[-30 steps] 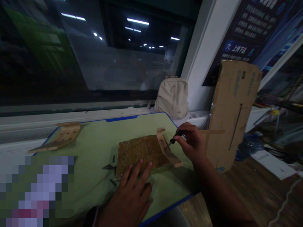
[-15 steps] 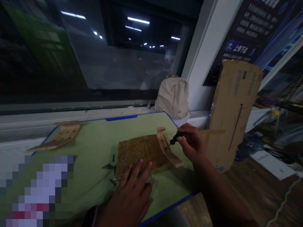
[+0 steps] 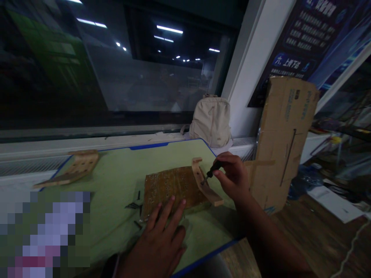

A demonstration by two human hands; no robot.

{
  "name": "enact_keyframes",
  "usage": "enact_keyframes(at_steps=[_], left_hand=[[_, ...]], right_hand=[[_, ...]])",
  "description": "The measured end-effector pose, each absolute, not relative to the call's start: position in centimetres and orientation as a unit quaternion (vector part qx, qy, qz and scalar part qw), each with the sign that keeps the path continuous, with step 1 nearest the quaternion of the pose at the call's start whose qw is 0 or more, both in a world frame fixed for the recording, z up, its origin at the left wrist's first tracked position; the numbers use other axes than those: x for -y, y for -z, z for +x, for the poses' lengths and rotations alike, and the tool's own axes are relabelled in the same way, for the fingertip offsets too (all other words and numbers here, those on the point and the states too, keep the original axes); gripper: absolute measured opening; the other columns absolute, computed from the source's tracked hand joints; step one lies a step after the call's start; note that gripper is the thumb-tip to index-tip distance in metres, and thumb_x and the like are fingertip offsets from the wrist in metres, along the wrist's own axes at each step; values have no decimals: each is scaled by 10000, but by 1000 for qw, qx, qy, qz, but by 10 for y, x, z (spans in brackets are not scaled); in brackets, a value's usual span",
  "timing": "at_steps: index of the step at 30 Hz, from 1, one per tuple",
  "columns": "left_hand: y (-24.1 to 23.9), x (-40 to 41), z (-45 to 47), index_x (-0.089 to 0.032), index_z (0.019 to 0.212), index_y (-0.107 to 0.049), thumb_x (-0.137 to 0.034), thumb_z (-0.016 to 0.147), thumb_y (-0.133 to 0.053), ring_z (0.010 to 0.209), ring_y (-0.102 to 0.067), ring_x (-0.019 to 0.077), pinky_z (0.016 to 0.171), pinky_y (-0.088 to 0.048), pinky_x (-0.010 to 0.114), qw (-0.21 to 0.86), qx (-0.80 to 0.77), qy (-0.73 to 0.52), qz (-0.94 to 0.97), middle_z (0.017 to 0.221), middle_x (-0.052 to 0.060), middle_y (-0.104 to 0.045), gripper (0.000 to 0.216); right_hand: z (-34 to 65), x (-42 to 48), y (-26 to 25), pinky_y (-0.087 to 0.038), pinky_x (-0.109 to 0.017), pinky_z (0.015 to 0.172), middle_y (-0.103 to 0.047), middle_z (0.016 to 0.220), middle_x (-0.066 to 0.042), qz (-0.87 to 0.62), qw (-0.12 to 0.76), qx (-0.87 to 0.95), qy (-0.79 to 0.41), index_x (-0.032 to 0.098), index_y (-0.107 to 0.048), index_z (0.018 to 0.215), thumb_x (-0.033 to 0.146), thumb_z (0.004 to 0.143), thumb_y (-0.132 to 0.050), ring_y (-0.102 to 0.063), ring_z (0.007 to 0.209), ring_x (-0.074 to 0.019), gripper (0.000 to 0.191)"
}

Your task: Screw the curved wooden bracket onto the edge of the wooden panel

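A brown wooden panel lies flat on the green mat. My left hand rests open on its near edge, fingers spread and pressing down. A pale curved wooden piece stands along the panel's right side. My right hand is closed round a small black-handled screwdriver, whose tip touches the curved piece near its middle. Several dark screws lie loose on the mat just left of the panel.
Another curved wooden part lies at the mat's far left. A beige backpack sits on the sill behind. A tall cardboard box stands right of the table. A pixelated patch covers the near left corner.
The right hand with the screwdriver has shifted slightly left and turned a little against the curved piece. The left hand stays pressed on the panel.
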State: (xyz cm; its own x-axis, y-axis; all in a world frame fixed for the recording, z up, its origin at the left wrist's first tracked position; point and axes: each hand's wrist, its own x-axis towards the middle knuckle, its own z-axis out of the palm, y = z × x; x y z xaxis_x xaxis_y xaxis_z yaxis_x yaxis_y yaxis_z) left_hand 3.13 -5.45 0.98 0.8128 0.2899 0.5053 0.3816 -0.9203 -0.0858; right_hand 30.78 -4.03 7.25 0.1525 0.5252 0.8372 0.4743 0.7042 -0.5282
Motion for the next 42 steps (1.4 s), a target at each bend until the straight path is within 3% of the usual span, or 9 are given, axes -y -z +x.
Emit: enact_keyframes(at_steps=[5,8,12,16,19,23,28,34,42], left_hand=[[-8,55,30,-222,959,-641,-479,870,-778,1598,-62,328,1272,54,459,85,176,245,-950,1620,131,-426,305],[-7,54,30,-220,965,-647,-514,914,-720,1580,-154,335,1273,27,468,102,175,249,-947,1616,117,-435,307],[-5,52,30,-220,957,-652,-522,916,-716,1581,-152,330,1272,15,461,113,168,253,-946,1603,118,-454,312],[-5,52,31,-222,948,-653,-512,867,-774,1603,-50,324,1271,54,457,98,166,255,-947,1601,128,-456,325],[-7,53,31,-226,970,-656,-512,865,-778,1598,-83,325,1270,36,455,94,175,250,-948,1616,121,-443,328],[-7,54,30,-237,954,-647,-530,895,-739,1566,-205,321,1265,-42,450,102,183,257,-944,1618,89,-449,312],[-5,52,32,-236,946,-638,-539,895,-735,1586,-130,323,1268,-2,456,112,175,258,-943,1606,96,-457,322],[-10,54,32,-229,948,-634,-512,886,-749,1600,-58,317,1272,37,452,105,177,251,-946,1587,117,-468,312],[-10,55,31,-228,973,-638,-512,879,-764,1594,-80,329,1273,41,461,96,175,243,-949,1618,113,-428,325]], right_hand=[[300,43,-74,-643,-426,865,-752,1114,-79,-356,637,672,-125,294,-653,1222,345,1010,-604,-757,992,-209,224],[301,38,-70,-643,-360,781,-751,984,-40,-386,653,639,-129,282,-634,1188,337,979,-665,-759,853,-175,218],[308,34,-66,-582,-267,648,-660,896,6,-429,674,601,-27,279,-637,1096,373,880,-787,-661,732,-133,279],[307,39,-69,-604,-328,722,-659,963,-35,-388,651,652,-11,281,-664,1142,361,932,-715,-674,848,-173,230],[302,42,-72,-631,-397,833,-709,1098,-83,-369,653,658,-66,276,-663,1173,336,998,-614,-723,1006,-210,192],[301,40,-72,-622,-325,708,-723,947,-31,-397,679,611,-84,269,-638,1113,332,958,-688,-727,796,-163,175],[310,40,-76,-547,-313,629,-652,839,-9,-432,649,625,43,264,-692,996,324,903,-738,-643,729,-161,120],[308,47,-78,-598,-443,837,-735,1111,-92,-395,587,706,-15,321,-665,1343,315,1032,-530,-712,1034,-244,339],[306,41,-73,-541,-283,646,-638,900,-8,-401,662,633,19,302,-699,1120,261,908,-747,-635,759,-145,222]])
